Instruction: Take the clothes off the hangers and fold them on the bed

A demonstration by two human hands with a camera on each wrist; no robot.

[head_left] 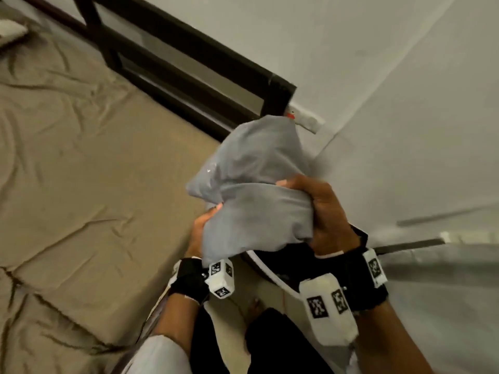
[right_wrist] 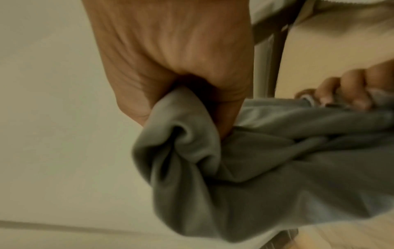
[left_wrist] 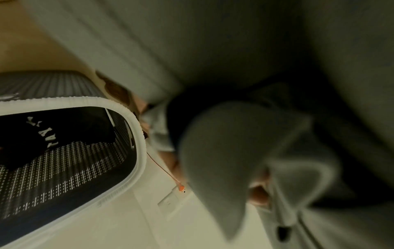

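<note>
Both hands clutched the bunched grey garment (head_left: pixel 251 190), right hand (head_left: pixel 328 211) at three o'clock, left hand (head_left: pixel 201 230) at eight. Likely carrying it toward the bed (head_left: pixel 67 157) for folding.

Grey garment (head_left: pixel 251 182), tan bed sheet (head_left: pixel 81 171), white-rimmed black basket (left_wrist: pixel 132 128).

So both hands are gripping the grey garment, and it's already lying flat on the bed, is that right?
Not quite. Both the left hand and right hand do grip the grey garment, but it is bunched up in the air beside the bed, not lying flat on it. The head view shows this.
</note>
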